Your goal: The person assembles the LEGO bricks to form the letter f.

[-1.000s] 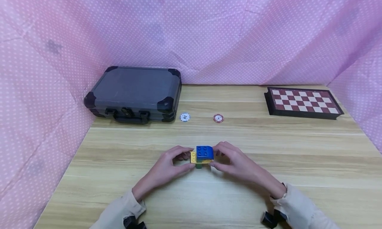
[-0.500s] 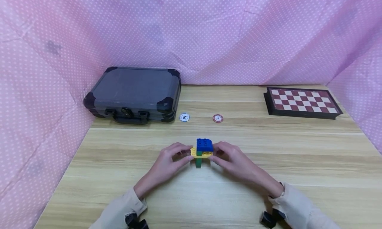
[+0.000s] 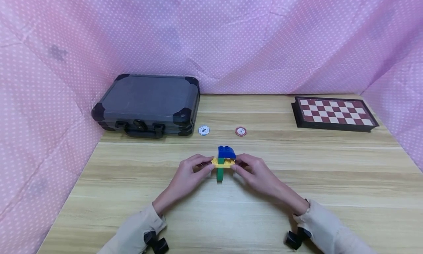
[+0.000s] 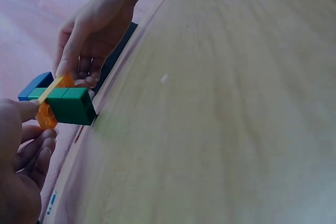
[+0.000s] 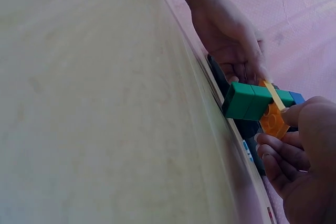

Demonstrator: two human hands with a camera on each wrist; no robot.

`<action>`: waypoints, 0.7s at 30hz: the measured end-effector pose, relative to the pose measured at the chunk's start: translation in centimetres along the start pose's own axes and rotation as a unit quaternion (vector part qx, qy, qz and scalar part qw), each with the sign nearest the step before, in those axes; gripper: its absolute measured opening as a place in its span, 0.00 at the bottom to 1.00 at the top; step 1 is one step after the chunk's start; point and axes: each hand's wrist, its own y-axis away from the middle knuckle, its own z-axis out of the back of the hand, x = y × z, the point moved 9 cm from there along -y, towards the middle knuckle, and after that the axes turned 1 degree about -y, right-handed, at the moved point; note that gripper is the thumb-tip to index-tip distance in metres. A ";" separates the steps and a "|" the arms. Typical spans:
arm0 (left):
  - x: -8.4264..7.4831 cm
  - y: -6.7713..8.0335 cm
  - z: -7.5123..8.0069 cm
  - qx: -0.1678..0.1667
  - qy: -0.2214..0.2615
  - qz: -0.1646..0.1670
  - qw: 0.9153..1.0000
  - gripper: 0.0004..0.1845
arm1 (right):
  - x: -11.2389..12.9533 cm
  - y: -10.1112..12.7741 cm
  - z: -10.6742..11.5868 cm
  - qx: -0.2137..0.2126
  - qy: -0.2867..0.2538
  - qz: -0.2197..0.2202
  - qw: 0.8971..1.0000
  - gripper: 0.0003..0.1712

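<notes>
A small block assembly (image 3: 223, 162) hangs above the wooden table (image 3: 231, 217): a blue block (image 3: 226, 151) on top, a thin yellow plate (image 3: 223, 162) in the middle, a green block (image 3: 219, 175) pointing down. My left hand (image 3: 193, 173) pinches the plate's left end and my right hand (image 3: 252, 171) pinches its right end. In the left wrist view the green block (image 4: 71, 106) and yellow plate (image 4: 52, 87) sit between my fingers. The right wrist view shows the green block (image 5: 247, 100) and the plate (image 5: 273, 116) above the tabletop.
A grey hard case (image 3: 148, 103) lies at the back left. A white chip (image 3: 203, 130) and a red chip (image 3: 241, 131) lie beyond the hands. A checkerboard (image 3: 333, 112) sits at the back right. Pink dotted cloth (image 3: 231, 40) walls the table.
Both hands have lifted the assembly and tipped it away from me, so the green block now shows below the yellow plate. The hands moved slightly farther from me.
</notes>
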 end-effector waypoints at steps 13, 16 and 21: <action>0.3 -1.3 0.3 -0.024 0.009 0.019 1.000 0.16 | -0.6 -1.1 0.4 -0.035 0.003 -0.002 0.999 0.12; 0.3 -1.5 0.3 -0.030 0.006 0.016 0.999 0.15 | -0.9 -1.2 0.4 -0.040 0.006 -0.008 0.999 0.12; 0.5 -1.7 0.3 -0.033 0.004 0.030 0.999 0.14 | -1.2 -1.4 0.4 -0.046 0.009 -0.018 0.999 0.12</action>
